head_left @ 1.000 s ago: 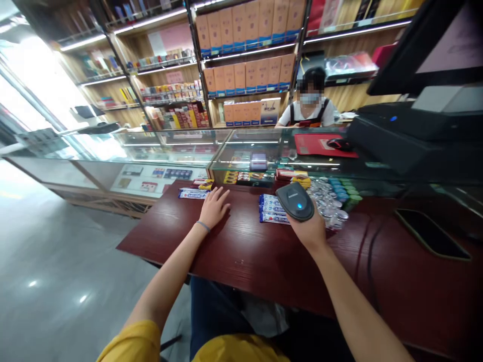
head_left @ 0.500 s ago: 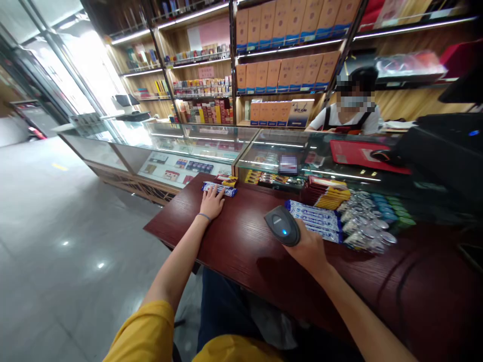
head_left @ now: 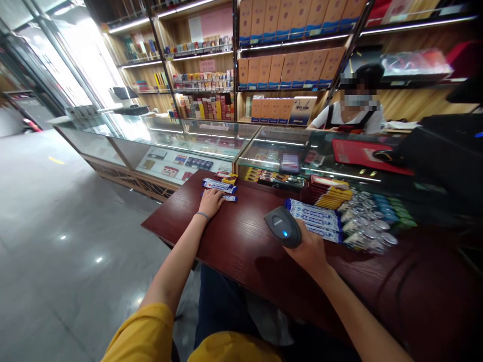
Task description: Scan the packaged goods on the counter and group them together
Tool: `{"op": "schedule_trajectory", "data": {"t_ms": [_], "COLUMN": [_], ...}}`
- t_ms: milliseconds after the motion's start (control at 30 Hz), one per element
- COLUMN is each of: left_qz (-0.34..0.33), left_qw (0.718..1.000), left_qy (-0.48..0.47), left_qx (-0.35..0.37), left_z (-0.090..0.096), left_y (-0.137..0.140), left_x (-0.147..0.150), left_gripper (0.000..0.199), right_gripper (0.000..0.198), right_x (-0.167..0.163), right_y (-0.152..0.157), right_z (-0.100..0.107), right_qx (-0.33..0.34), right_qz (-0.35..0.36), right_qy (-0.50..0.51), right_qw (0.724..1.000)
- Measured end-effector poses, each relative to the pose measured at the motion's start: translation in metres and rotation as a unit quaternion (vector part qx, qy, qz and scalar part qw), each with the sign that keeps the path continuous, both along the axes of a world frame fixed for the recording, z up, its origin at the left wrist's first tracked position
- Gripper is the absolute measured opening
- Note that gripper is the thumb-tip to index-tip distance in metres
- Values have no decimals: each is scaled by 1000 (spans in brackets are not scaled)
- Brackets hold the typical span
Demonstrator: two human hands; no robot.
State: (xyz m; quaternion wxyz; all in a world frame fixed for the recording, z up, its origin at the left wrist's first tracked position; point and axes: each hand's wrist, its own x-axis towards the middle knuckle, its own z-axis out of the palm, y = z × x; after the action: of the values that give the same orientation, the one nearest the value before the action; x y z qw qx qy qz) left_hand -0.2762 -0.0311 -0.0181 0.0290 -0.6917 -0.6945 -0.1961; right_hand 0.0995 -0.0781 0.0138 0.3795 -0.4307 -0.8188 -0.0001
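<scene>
Head view, from where I'm standing: the left hand (head_left: 211, 202) rests with half-curled fingers over a blue-and-white packet (head_left: 231, 199) on the counter (head_left: 241, 226); whether it grips, I can't tell. That packet lies crosswise under the fingertips, well left of the right hand (head_left: 310, 249), which is wrapped around a scanner (head_left: 282, 227) near a row of similar packets (head_left: 316, 217). Their printing is too small to read.
</scene>
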Motion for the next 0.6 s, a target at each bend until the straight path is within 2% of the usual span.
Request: {"op": "schedule_trajectory", "data": {"t_ms": [100,167,233,300,367,467,533,600], "left_qz": [-42,-50,-35,-7,16,22,14,13], "left_qw": [999,994,980,943,878,750,657,579], "left_qy": [-30,-86,-185,-325,-476,-660,-749,-805], "left_qx": [11,32,65,77,44,-37,-89,-133], "left_z": [4,8,14,23,34,50,56,57], "left_y": [-4,-5,-4,1,7,15,18,20], "left_x": [3,8,18,32,52,89,113,135], "left_gripper": [25,26,26,30,33,29,26,25], "right_gripper": [35,37,39,38,35,34,37,41], "right_x": [1,3,6,9,13,18,22,27], "right_y": [0,0,0,1,2,3,4,5], "right_z": [1,1,2,3,4,6,9,12], "right_qx": [6,8,9,7,4,-3,-10,-20], "right_qz": [1,0,-8,-21,-37,-66,-84,-101], "right_qy": [8,15,22,32,42,54,53,43], "right_qw": [1000,1000,1000,999,998,996,995,994]}}
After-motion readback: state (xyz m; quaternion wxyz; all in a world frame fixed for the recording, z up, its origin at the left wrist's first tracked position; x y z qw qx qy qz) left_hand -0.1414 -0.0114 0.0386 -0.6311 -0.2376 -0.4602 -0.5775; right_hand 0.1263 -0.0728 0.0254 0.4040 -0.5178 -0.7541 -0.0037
